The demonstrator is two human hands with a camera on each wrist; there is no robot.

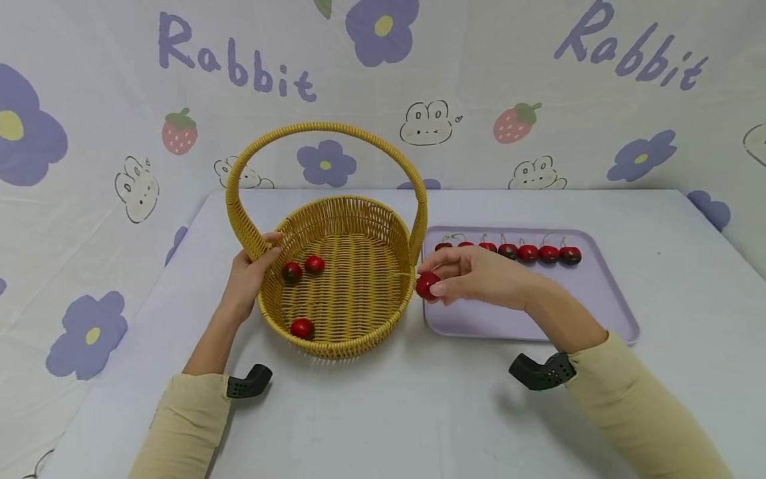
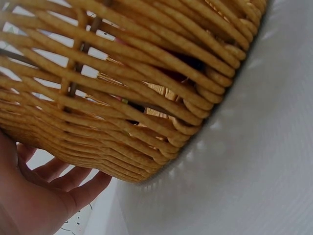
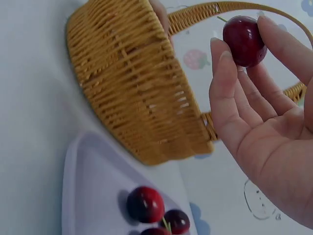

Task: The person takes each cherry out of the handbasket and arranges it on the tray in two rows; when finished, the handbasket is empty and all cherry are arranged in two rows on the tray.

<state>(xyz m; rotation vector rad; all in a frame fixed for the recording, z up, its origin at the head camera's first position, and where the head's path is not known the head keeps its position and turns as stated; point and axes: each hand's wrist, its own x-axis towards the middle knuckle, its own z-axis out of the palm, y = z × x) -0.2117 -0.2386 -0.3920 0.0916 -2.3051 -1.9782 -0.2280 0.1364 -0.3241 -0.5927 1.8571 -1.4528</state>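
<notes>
A dark red cherry (image 3: 244,41) is pinched between the thumb and fingertips of my right hand (image 1: 473,274), its thin stem pointing left. That hand is beside the right rim of a yellow-brown woven basket (image 1: 344,348) with a tall arched handle. My left hand (image 1: 247,279) grips the basket's left side at the foot of the handle, thumb over the rim and fingers against the outer wall (image 2: 63,122). Inside the basket lie two cherries (image 1: 314,265) near the left wall and one cherry (image 1: 302,328) near the front.
A lilac tray (image 1: 616,313) lies right of the basket, partly beneath my right hand in the head view. Along its far side runs a row of several stemmed cherries (image 1: 548,254). The white table (image 1: 383,412) meets a printed cloth backdrop (image 1: 479,73) behind.
</notes>
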